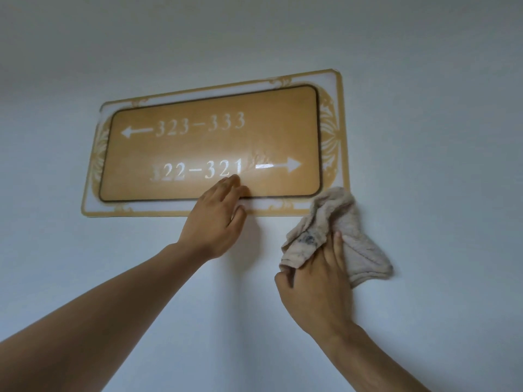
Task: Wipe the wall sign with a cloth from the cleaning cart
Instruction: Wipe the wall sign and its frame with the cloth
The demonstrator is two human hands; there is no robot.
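A plain pale wall (424, 108) fills the view. Mounted on it, slightly tilted, is the gold sign (209, 145) reading 323-333 over 322-321, each with an arrow. The beige cloth (339, 230), smudged dark, lies bunched against the wall at the sign's lower right corner, gripped by the right hand (317, 281). The left hand (218, 219) presses straight fingers on the sign's lower edge, covering part of the border.
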